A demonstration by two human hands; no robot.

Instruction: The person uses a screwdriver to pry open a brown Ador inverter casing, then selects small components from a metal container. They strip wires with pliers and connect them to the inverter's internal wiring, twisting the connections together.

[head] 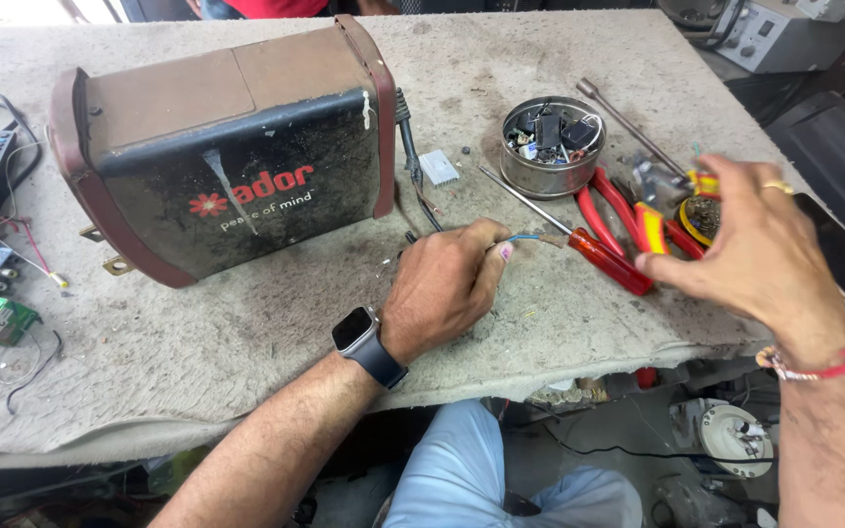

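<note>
Left hand (pixel 442 288) is pinching a thin blue wire (pixel 525 238) on the bench (pixel 246 332); right hand (pixel 750 249), fingers spread and empty, is hovering over the red pliers (pixel 603 210).

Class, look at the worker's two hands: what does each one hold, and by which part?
The left hand pinches a thin blue wire near its end. The right hand, blurred, reaches among the red-handled tools; any hold cannot be told.

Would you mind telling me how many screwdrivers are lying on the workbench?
1 for certain: the red-handled screwdriver lies beside the round tin, between the left hand and the right hand. Others may be hidden under the right hand, among the pliers.
</note>
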